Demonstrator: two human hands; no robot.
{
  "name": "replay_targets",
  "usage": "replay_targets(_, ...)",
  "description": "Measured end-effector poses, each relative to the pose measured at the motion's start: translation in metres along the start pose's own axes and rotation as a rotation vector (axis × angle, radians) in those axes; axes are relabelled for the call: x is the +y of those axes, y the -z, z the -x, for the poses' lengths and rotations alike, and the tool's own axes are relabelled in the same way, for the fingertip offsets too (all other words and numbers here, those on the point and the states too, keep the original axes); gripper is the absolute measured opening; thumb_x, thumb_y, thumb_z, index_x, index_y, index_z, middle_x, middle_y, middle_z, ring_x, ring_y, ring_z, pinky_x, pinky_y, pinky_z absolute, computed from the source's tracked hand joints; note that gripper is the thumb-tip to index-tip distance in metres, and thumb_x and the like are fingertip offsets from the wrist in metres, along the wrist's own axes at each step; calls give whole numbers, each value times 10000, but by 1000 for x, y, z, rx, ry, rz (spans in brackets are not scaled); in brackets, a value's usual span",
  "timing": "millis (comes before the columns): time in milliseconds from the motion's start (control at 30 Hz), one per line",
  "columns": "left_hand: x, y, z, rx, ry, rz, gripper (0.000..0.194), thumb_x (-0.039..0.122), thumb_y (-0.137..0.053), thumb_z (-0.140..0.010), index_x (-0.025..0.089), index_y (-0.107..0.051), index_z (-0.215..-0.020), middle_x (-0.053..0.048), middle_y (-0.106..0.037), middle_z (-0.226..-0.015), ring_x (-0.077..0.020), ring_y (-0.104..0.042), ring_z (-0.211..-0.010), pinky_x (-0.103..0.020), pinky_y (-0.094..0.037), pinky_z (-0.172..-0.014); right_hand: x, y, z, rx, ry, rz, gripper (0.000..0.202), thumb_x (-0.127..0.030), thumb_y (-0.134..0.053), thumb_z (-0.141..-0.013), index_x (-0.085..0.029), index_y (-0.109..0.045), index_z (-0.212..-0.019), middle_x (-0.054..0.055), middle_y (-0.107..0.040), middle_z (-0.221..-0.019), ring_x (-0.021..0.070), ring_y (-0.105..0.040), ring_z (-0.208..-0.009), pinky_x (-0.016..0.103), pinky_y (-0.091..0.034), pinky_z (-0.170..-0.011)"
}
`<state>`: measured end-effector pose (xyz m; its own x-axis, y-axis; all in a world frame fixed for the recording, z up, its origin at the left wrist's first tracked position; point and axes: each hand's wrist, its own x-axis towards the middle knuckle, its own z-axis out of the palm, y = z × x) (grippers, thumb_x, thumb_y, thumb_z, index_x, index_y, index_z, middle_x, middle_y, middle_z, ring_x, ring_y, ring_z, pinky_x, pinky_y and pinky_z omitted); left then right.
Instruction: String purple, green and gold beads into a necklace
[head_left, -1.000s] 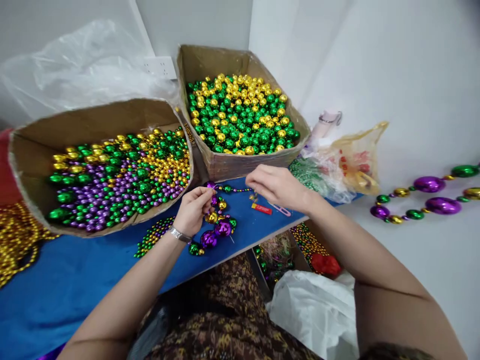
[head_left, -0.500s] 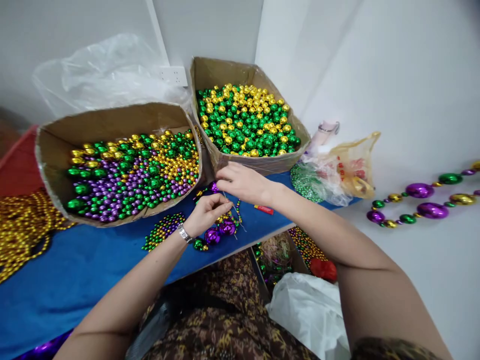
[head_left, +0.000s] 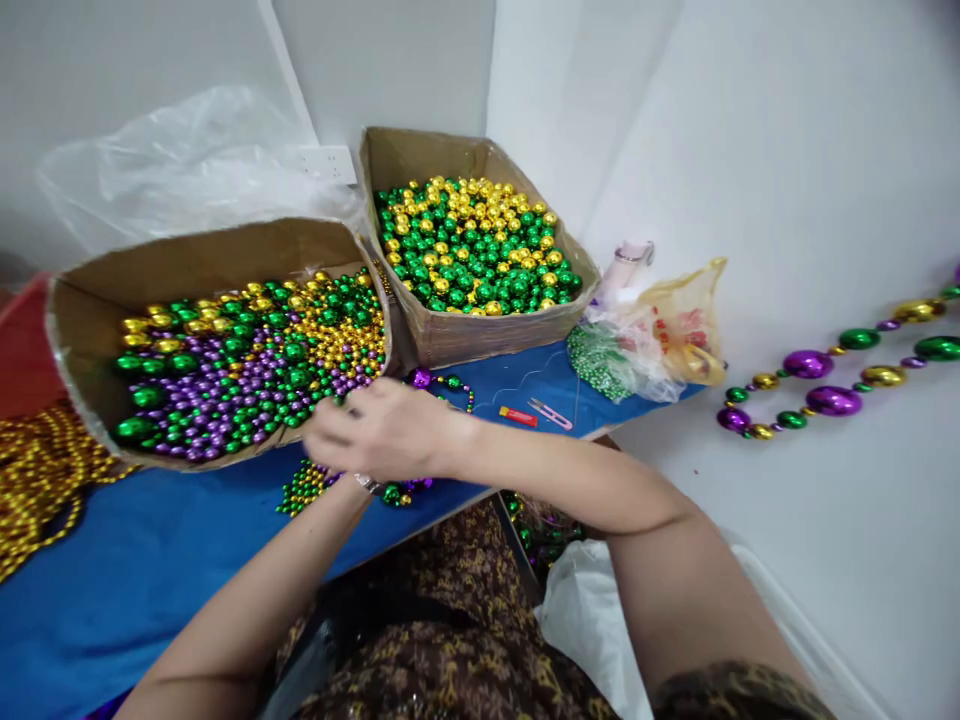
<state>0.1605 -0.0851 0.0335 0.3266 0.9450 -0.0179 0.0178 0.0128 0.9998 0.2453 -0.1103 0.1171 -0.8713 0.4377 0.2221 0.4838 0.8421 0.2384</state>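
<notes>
My right hand reaches leftward across my left wrist, its fingers smeared by motion near the front edge of the left bead box. Whether those fingers hold anything is unclear. My left hand is hidden behind the right; only the forearm and a silver watch show. Around the hands on the blue cloth lie a partly covered bead strand with a purple bead and green beads, and a patch of small green, gold and purple beads.
A second box holds green and gold beads. To its right are pink thread snips, a red-and-yellow item and plastic bags. Gold bead strands lie far left. A large-bead garland hangs at the right wall.
My right hand has swung left and down, now covering my left hand, which was pinching a thread. The pink snips have come into view beside the red item. The whole view has shifted slightly.
</notes>
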Motion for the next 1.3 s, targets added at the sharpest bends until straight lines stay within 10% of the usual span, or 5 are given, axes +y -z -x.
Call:
replay_targets(133,5,8,-1,-53,-36,67,227,307,-563,-804,161,-659,-659,21,-523,-513,-113,-448,-458,-209,-399,-423,25,-17,58,291,-502,-281,300,-319,-382,-980,-188,-552,-1189,77,-642,-1126,158,-618,-979,290,-514,-783)
replay_targets(533,14,29,0,-195,-162,-35,242,359,-739,-724,147,-725,-840,-58,-715,-739,-126,-615,-585,-233,-503,-545,4,-30,100,270,-521,-636,283,-371,-433,-956,-193,-644,-892,31,-679,-824,124,-620,-752,229,-448,-703)
replay_targets(700,34,26,9,-236,-545,-382,143,270,-633,-831,166,-707,-896,-53,-731,-810,-136,-670,-688,-226,-538,-625,14,-42,92,364,-800,-1074,383,-462,-337,-972,-190,-593,-1056,-4,-634,-737,94,-539,-616,216,-422,-597)
replay_targets(967,31,25,6,-101,-1037,-719,162,148,-556,-875,168,-657,-1000,-62,-728,-892,-134,-683,-796,-230,-541,-732,23,-66,85,140,-704,-1814,479,-588,-578,-799,-163,-564,-1019,5,-656,-701,47,-456,-450,159,-318,-413)
replay_targets(1300,28,24,6,-136,-378,-312,158,290,-642,-809,164,-668,-900,-46,-713,-765,-141,-661,-662,-229,-517,-592,1,-32,96,330,-727,-453,291,-356,-404,-961,-187,-633,-905,49,-639,-844,115,-567,-722,222,-386,-643)
